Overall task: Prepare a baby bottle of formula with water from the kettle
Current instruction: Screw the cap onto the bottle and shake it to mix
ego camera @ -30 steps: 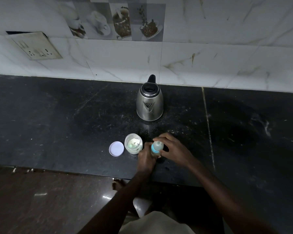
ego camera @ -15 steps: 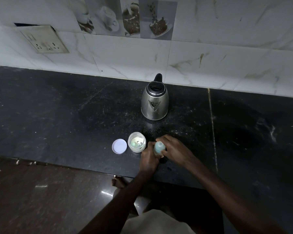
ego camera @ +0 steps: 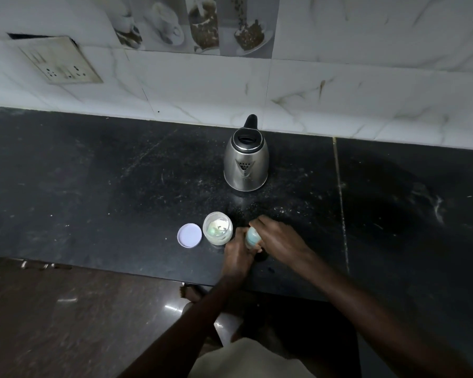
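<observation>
Bottle (ego camera: 251, 237) gripped over black counter (ego camera: 93, 186), kettle (ego camera: 245, 165) near tiled wall (ego camera: 339, 77).

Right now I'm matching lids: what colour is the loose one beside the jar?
Pale lilac lid, head view.

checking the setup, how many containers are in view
3: kettle at the back, open jar in front of it, bottle right of the jar, held by the left hand and right hand, which may hide something small.

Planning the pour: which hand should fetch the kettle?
Probably the right hand: it holds the baby bottle by the top, closer to the kettle, while the left hand grips its body.
</observation>
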